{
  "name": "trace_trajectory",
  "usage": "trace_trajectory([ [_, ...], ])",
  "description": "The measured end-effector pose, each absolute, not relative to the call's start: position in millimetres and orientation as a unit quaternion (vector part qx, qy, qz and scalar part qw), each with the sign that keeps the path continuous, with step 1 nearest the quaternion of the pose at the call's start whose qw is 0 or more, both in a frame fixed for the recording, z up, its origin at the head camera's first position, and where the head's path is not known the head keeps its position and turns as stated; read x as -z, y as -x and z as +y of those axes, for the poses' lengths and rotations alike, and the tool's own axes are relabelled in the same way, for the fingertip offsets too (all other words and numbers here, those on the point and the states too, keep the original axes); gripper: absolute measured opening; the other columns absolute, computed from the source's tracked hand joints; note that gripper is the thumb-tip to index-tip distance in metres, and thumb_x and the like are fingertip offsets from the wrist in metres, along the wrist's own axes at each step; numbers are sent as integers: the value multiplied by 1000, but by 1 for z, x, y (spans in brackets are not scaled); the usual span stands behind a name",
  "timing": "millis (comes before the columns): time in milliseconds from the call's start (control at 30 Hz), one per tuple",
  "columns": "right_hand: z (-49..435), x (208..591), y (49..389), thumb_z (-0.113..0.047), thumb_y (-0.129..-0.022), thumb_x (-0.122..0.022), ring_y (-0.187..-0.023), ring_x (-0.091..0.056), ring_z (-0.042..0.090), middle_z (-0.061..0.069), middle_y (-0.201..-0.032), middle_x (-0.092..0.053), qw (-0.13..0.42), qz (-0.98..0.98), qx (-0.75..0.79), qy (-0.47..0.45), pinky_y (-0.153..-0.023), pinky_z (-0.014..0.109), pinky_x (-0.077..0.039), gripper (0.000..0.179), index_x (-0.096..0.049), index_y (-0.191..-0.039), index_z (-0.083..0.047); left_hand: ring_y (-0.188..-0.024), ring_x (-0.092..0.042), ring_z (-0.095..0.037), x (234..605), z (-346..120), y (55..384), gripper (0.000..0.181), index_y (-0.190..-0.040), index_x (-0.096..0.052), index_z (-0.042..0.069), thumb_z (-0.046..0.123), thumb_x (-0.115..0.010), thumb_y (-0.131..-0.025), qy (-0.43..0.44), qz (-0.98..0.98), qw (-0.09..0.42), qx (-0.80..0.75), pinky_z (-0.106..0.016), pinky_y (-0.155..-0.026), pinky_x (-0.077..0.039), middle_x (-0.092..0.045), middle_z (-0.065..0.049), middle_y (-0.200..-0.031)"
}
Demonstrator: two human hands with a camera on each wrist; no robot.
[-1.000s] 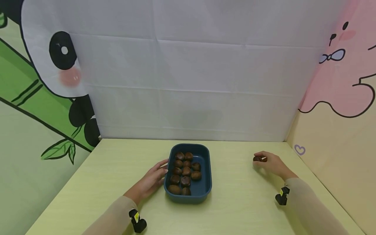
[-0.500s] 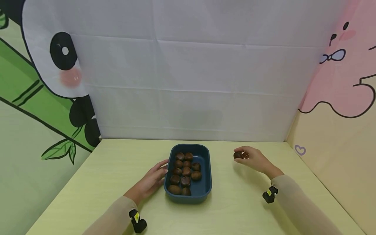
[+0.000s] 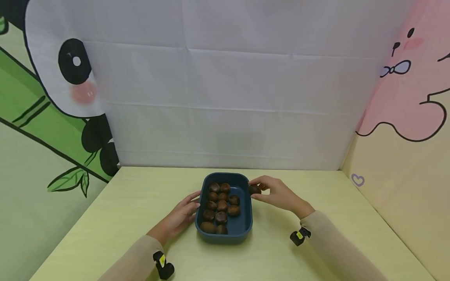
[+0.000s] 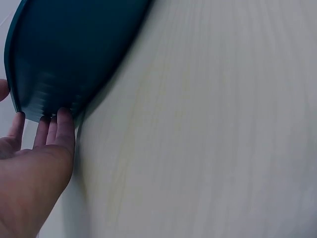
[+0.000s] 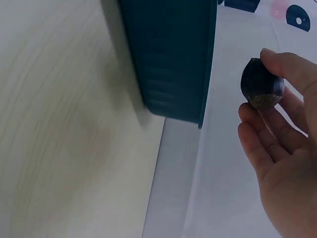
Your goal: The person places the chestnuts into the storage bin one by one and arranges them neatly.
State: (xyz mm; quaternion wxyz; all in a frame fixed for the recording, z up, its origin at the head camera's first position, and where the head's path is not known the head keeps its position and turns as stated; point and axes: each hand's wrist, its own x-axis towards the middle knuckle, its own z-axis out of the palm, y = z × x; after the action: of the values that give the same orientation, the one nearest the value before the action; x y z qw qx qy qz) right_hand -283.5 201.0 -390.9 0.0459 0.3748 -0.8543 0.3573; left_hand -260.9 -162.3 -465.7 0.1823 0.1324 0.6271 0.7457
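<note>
A dark blue rectangular box (image 3: 242, 230) stands on the table with several brown chestnuts (image 3: 222, 205) inside, grouped toward its left side. My left hand (image 3: 179, 214) rests its fingertips against the box's left wall; in the left wrist view, the straight fingers of the left hand (image 4: 42, 148) touch the blue wall. At the box's right rim, my right hand (image 3: 277, 193) pinches one chestnut (image 3: 254, 189) between thumb and fingers. Close up in the right wrist view, this dark, shiny chestnut (image 5: 261, 85) is held beside the box, a little apart from its wall.
The pale yellow table (image 3: 151, 187) reaches back to a white cloth wall (image 3: 225, 97). Side walls with cartoon drawings stand at left and right. Each wrist wears a small black camera, such as the right one (image 3: 300, 236).
My right hand has moved left across the table with the chestnut, from near the right side to the box's right rim. The left hand and the box have stayed in place.
</note>
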Motion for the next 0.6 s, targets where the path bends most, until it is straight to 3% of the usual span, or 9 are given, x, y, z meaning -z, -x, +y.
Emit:
trace_trajectory([
  [200, 179, 392, 275, -22, -92, -75, -100, -64, 12, -3, -115, -66, 39, -836, -343, -426, -90, 38, -53, 40, -64, -129, -11, -138, -40, -30, 464, -163, 261, 62, -159, -16, 6, 15, -45, -105, -138, 626, 185, -745, -37, -107, -39, -27, -25, -159],
  [367, 164, 394, 270, -26, -92, -75, -99, -63, 9, -4, -114, -66, -5, -840, -319, -440, -84, 31, -53, 40, -65, -127, -9, -140, -39, -31, 465, -163, 262, 62, -159, -16, 7, 15, -45, -105, -138, 625, 187, -745, -42, -111, -35, -27, -24, -159],
  [600, 146, 401, 266, -28, -88, -79, -99, -62, 9, -4, -115, -65, -36, -854, -250, -455, -85, 31, -53, 39, -67, -121, -11, -140, -39, -29, 465, -164, 260, 64, -160, -15, 7, 16, -47, -105, -134, 629, 190, -742, -42, -111, -35, -26, -23, -160],
])
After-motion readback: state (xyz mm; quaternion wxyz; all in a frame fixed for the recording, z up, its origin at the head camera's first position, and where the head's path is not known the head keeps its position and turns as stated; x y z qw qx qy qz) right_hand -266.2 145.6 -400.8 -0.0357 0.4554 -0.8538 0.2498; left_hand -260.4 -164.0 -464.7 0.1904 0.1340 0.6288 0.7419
